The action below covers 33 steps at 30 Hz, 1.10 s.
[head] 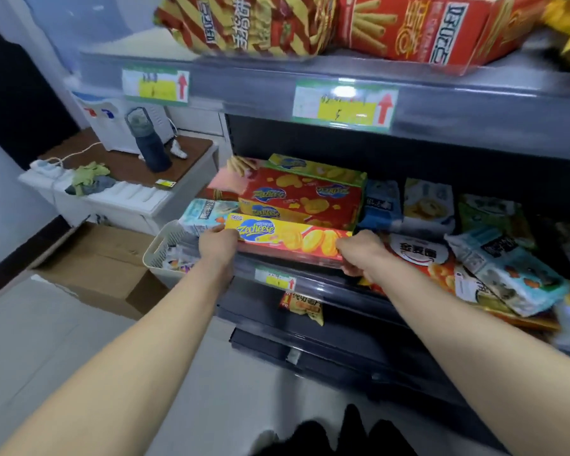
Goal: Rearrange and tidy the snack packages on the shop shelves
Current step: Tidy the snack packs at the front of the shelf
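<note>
A long yellow and red Zecheese biscuit box (287, 236) lies at the front edge of the middle shelf (313, 281). My left hand (218, 245) grips its left end and my right hand (359, 253) grips its right end. Behind it, more Zecheese boxes (303, 192) are stacked, red ones under a green one. To the right lie blue, white and green snack bags (428, 205) and a red and white bag (422, 255), loosely piled.
The top shelf holds large red and striped snack bags (408, 24) overhanging its edge. A white basket (165, 248) hangs at the shelf's left end. A cardboard box (102, 261) sits on the floor. A side table with a water dispenser (129, 126) and bottle stands left.
</note>
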{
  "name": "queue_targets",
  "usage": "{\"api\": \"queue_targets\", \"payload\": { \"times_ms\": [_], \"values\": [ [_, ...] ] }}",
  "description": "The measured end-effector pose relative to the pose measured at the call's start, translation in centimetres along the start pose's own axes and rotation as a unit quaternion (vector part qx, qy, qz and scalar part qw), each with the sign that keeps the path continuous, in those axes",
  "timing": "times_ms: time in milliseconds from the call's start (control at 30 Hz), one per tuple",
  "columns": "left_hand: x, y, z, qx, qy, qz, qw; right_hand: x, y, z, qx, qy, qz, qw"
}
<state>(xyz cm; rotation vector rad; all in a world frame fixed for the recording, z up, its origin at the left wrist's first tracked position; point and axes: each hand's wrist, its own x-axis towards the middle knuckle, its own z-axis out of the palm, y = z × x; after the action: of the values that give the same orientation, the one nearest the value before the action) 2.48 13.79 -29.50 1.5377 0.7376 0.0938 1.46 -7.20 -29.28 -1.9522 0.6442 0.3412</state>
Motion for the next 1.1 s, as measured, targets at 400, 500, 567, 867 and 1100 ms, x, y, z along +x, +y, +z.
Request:
{"api": "queue_targets", "payload": {
  "times_ms": [400,500,567,867,1100],
  "values": [
    [5.8,0.1,-0.3,0.07,-0.176,0.007,0.982,-0.2,-0.2,3.7,-0.001,0.133,0.071,0.989],
    [5.4,-0.4,-0.2,0.102,-0.198,-0.001,0.975,-0.3,0.1,3.4,-0.018,0.155,0.082,0.984],
    [5.2,-0.5,0.0,0.108,-0.208,-0.022,0.972,-0.4,0.1,3.2,-0.02,0.161,0.084,0.983],
    [7.1,-0.3,-0.7,0.118,-0.2,-0.046,0.972,-0.6,-0.5,5.3,0.055,0.103,0.087,0.989],
    [7.1,-0.7,-0.9,0.134,-0.223,-0.029,0.965,-0.8,0.2,4.9,0.036,0.105,0.077,0.991]
  ]
}}
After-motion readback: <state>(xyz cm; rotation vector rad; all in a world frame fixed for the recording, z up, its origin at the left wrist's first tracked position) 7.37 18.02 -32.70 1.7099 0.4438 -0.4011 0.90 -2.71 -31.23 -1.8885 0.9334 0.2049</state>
